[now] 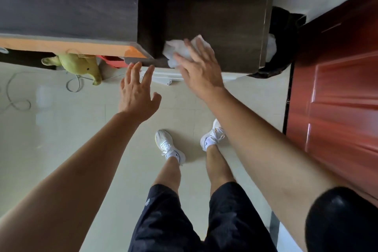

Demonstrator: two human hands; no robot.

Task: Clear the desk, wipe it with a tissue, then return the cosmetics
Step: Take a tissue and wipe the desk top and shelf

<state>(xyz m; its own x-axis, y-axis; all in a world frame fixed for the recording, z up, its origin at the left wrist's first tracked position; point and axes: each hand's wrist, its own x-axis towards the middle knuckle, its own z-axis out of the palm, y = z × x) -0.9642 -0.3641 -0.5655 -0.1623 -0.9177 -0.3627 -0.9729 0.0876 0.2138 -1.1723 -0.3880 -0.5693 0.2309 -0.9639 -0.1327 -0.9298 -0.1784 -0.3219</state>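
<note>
Bare forearms run up from the bottom of the frame; my right hand (201, 67), fingers straight and spread, presses the crumpled white tissue (178, 47) onto the dark desk (214, 6) near its front edge, just above centre. My left hand (137, 92), fingers wide and holding nothing, sits just left of it by the desk's corner. Farther left lies a green plush toy (75, 63); a red door (337, 88) fills the right edge.
</note>
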